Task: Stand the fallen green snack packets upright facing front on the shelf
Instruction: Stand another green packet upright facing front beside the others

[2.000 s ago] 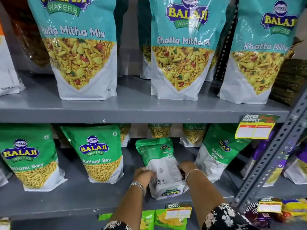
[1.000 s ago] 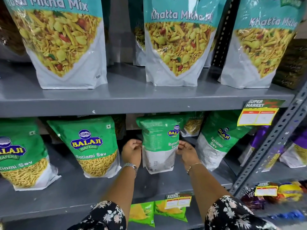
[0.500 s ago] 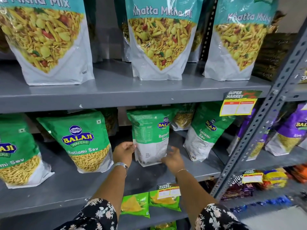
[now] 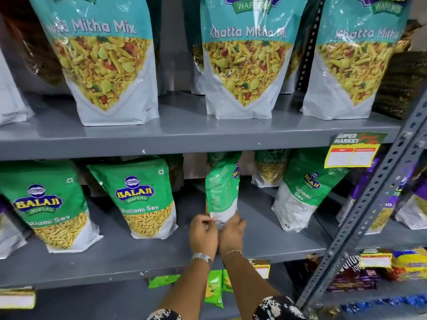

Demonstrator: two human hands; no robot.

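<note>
On the grey metal middle shelf (image 4: pixel 265 229), the green plastic Ratlami Sev packet (image 4: pixel 222 192) is pinched at its bottom corners by left hand (image 4: pixel 203 234) and right hand (image 4: pixel 232 229), edge-on. Released unsquared, it could topple or be left sideways.

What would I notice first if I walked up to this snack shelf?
Probably the big teal mix bags standing along the top shelf, full of yellow crunchy bits. Below them, in the middle, the left hand and right hand pinch the bottom of a green packet turned edge-on. A yellow price tag hangs at the right.
</note>
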